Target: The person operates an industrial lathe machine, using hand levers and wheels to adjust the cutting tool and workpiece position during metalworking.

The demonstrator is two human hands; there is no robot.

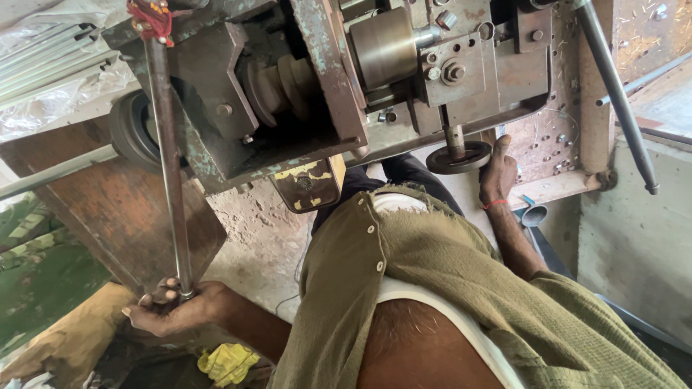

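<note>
- Left hand [169, 308]: fingers curled shut around the lower end of a long steel lever [169, 166]. Palm faces up, knuckles toward the floor.
- Lever runs steeply up from the hand to the top left corner of the machine [310, 94], where red cloth [150, 17] is wound around its upper end.
- Right hand [497, 175]: lies against the rim of a small dark handwheel [458, 158], thumb pointing up beside it. Fingers are on the far side; cannot tell how tightly they close. Red thread on the wrist.
- Handwheel sits on a short vertical shaft under the machine's right-hand block.
- Machine: worn green paint, stepped pulley [285, 86] in the open middle, brass-coloured drum [382, 47] to its right.
- Containers: a small metal funnel [534, 215] lies just beside the right forearm; contents not visible.
- Clear plastic sheet [43, 94] at upper left wraps a bundle of pale rods.
- Yellow rag [227, 362] on the floor below the left forearm.
- A second steel bar [616, 94] slants down at the right, well apart from both hands.
</note>
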